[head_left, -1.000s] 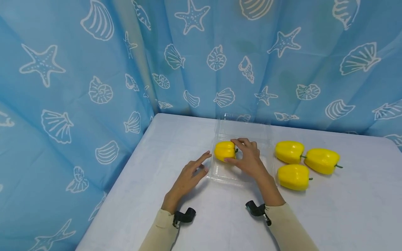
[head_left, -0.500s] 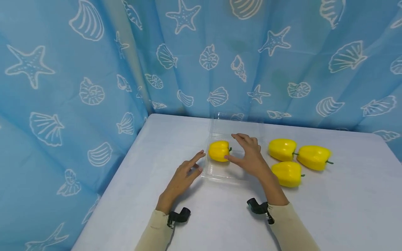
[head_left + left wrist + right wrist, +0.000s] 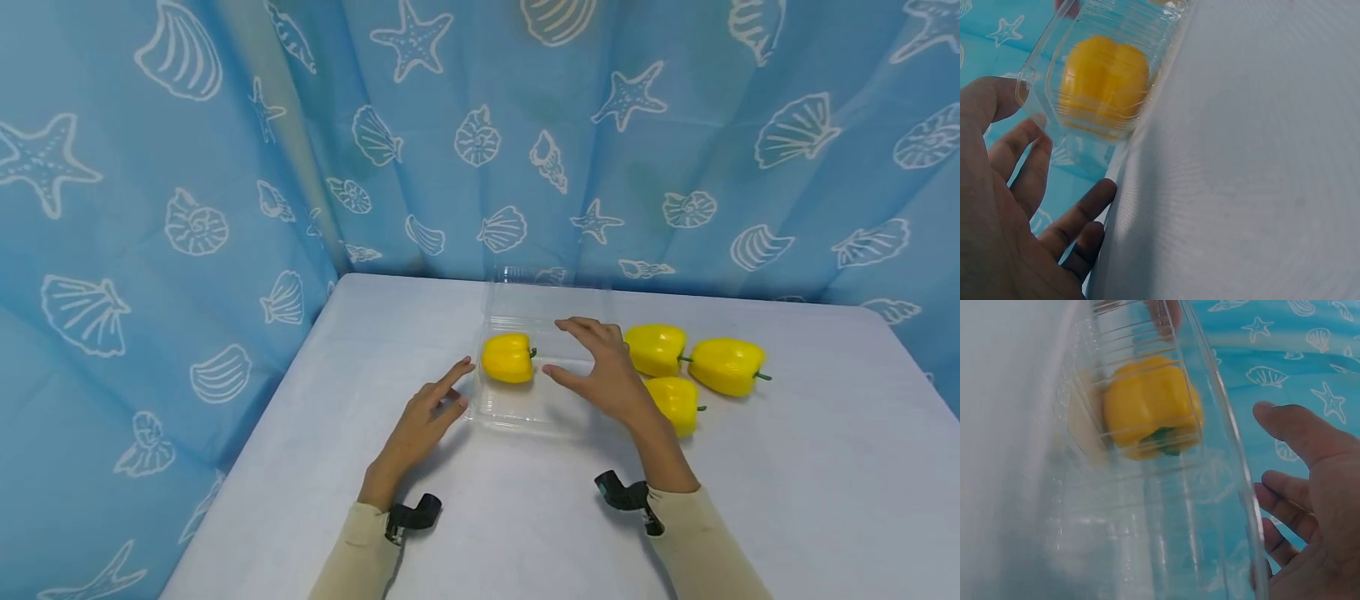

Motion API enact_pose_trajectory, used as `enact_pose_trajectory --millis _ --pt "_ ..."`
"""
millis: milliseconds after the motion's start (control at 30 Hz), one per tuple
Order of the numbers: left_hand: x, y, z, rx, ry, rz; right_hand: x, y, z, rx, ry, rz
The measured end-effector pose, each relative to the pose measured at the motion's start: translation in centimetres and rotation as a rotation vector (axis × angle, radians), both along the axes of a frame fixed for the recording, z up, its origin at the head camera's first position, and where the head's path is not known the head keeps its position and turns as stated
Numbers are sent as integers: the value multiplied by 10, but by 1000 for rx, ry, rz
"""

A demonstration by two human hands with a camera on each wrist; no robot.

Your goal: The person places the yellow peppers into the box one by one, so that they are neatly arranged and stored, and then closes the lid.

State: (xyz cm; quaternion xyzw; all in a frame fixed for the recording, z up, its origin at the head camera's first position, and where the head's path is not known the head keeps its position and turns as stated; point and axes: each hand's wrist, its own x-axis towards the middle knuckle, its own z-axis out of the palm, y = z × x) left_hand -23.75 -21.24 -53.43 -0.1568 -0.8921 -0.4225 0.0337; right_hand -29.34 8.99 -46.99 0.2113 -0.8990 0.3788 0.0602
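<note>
A yellow bell pepper point(image 3: 507, 358) with a green stem lies on its side in the left part of a clear plastic container point(image 3: 517, 423), stem pointing right. My left hand point(image 3: 415, 427) is at the container's left side, fingers relaxed; in the left wrist view, its thumb point(image 3: 1007, 97) is right at the rim. Thumb and fingers spread, my right hand point(image 3: 613, 379) hovers over the container's right part, apart from the pepper and holding nothing. The right wrist view shows the pepper point(image 3: 1150, 406) through the clear wall, with the right hand point(image 3: 1329, 506) outside that wall.
Behind the base, the container's clear lid point(image 3: 551, 302) stands open toward the curtain point(image 3: 435, 150). Three more yellow bell peppers lie to the right on the white table point(image 3: 817, 467): one at the back point(image 3: 656, 350), one farther right point(image 3: 727, 367), one nearer point(image 3: 677, 404), partly behind the right arm.
My right hand has let go of the bell pepper and drawn away to the right, leaving it in the container. The left hand stays by the container's left side. The head view has shifted right.
</note>
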Motion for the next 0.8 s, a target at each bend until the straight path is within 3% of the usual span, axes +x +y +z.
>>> enact_pose_trajectory --millis 167,500,800 --pt "-3 1 1 -1 18 6 2 7 4 14 18 -12" --pt "1 4 0 2 34 11 14 26 10 22 -25 -31" --pt "3 5 4 8 4 9 20 41 7 70 -20 -71"
